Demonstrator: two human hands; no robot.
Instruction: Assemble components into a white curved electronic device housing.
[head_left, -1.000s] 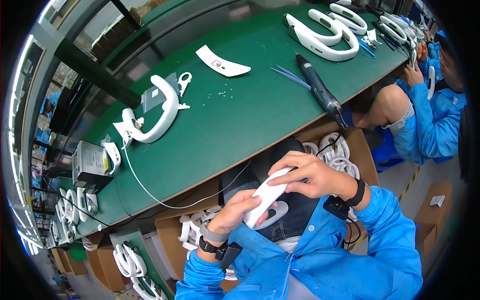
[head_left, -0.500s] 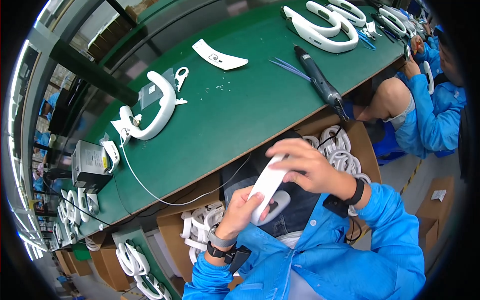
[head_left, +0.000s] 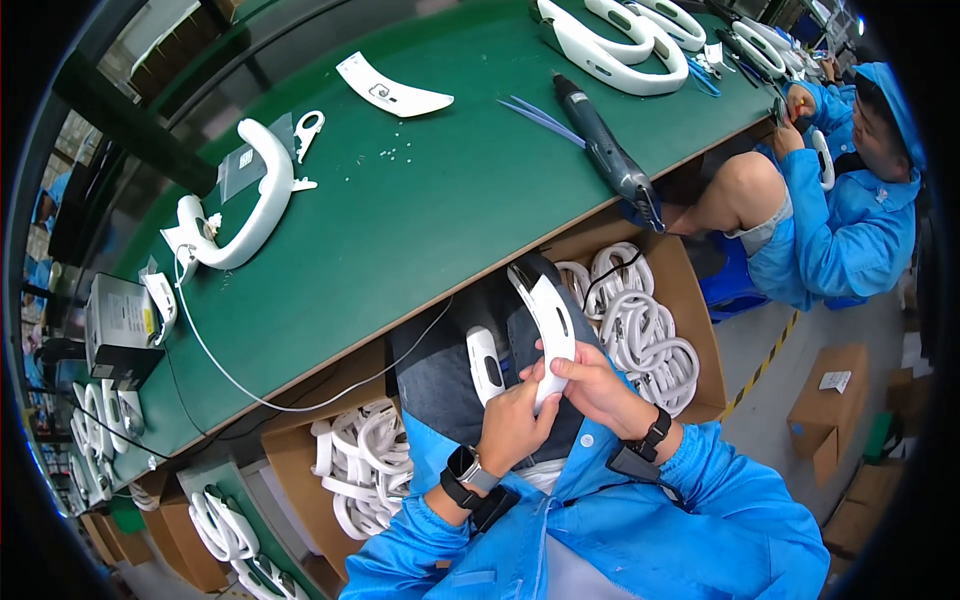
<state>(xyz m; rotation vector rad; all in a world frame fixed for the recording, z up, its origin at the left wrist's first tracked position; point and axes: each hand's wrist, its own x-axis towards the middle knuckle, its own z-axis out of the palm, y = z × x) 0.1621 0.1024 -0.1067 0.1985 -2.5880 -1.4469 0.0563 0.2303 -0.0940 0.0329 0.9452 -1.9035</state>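
Observation:
Over my lap I hold a white U-shaped neckband device [head_left: 553, 318], its two ends pointing away from me. Its shorter-looking arm on the left has a dark oval slot. The fingers of my left hand [head_left: 515, 428] wrap the lower bend of the device. My right hand [head_left: 592, 385] is closed on the right arm, thumb on its white face. At that arm's far tip a dark strip shows beside the white cover. How the cover sits on the arm I cannot tell.
The green workbench [head_left: 400, 230] carries an electric screwdriver [head_left: 605, 145], blue tweezers [head_left: 545, 120], a curved white panel [head_left: 392, 90] and an open white neckband [head_left: 262, 205] with a cable. Cardboard boxes [head_left: 705, 350] of white neckbands flank my legs. Another person [head_left: 850, 210] sits at right.
The device has turned so its ends point away and both arms show. My right hand has come down from its upper end to the lower part of its right arm. The view has shifted.

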